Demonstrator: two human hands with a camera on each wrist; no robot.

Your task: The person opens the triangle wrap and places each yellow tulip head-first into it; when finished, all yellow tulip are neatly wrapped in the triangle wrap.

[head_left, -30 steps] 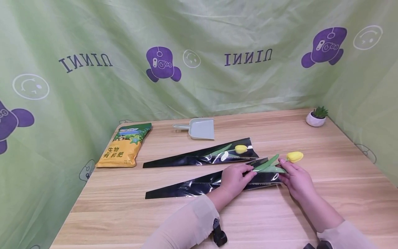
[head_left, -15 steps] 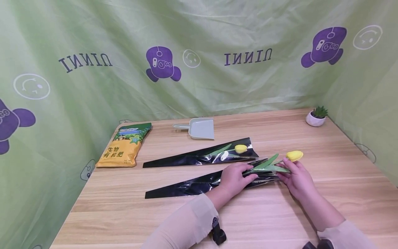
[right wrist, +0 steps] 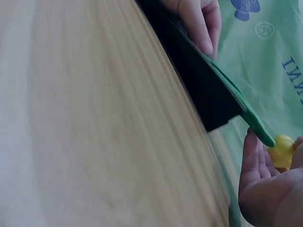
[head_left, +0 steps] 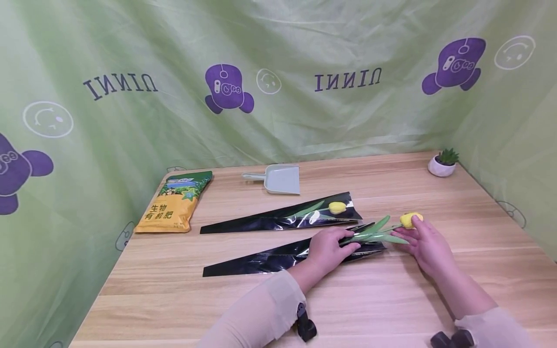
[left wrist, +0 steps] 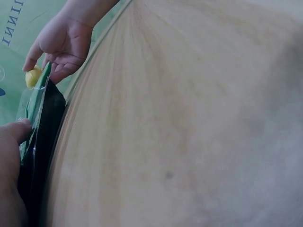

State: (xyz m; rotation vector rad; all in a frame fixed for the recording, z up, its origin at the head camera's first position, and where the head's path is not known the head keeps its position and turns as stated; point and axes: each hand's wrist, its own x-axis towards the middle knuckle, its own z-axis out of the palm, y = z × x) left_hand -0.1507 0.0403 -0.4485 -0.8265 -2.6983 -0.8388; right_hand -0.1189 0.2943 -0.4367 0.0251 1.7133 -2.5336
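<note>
A yellow tulip with long green leaves lies partly inside a black flower sleeve with a clear front. My left hand grips this sleeve near its wide end, the thumb over the clear film and the leaves in the left wrist view. At the bloom, my right hand pinches the yellow head between thumb and fingers, beyond the sleeve's mouth. The leaves stick out past the sleeve's edge in the right wrist view. The lower stem is hidden by my left hand and the black film.
Behind lies a second black sleeve with a yellow tulip inside. A pale dustpan is farther back. On the left lies a yellow-green fertilizer bag; a small potted succulent stands at the back right corner.
My right hand has shifted slightly right, leaving the sleeve's mouth and stem for the yellow bloom. The leaves have tilted a little to the right. My left hand has stayed in place.
</note>
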